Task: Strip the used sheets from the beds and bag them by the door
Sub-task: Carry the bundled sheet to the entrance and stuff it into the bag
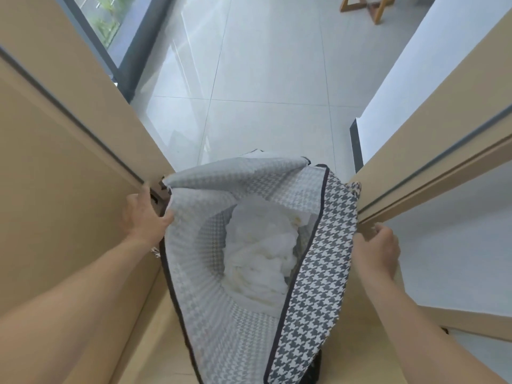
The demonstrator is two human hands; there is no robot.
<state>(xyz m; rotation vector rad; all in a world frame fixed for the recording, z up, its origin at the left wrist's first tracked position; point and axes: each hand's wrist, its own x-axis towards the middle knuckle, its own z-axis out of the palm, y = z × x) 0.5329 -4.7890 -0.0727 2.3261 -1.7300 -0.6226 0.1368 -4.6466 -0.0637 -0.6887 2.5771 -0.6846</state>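
Crumpled white cotton sheets (257,253) lay bunched at the bottom of a tall houndstooth-patterned grey-and-white fabric bag (318,261), which stood in a doorway. At far left rose a beige door panel (69,162). Just beside it the left hand (144,217) held the bag's left rim, thumb hooked inside and fingers behind the cloth. The bag's mouth gaped between both grips, its long axis running away from the person. The sheets sat low and central, below either grip and about equally near each. The right hand (379,250) had its fingers curled round the right rim, close to the beige door frame (432,151). Closing the mouth would likely mean drawing both rims together.
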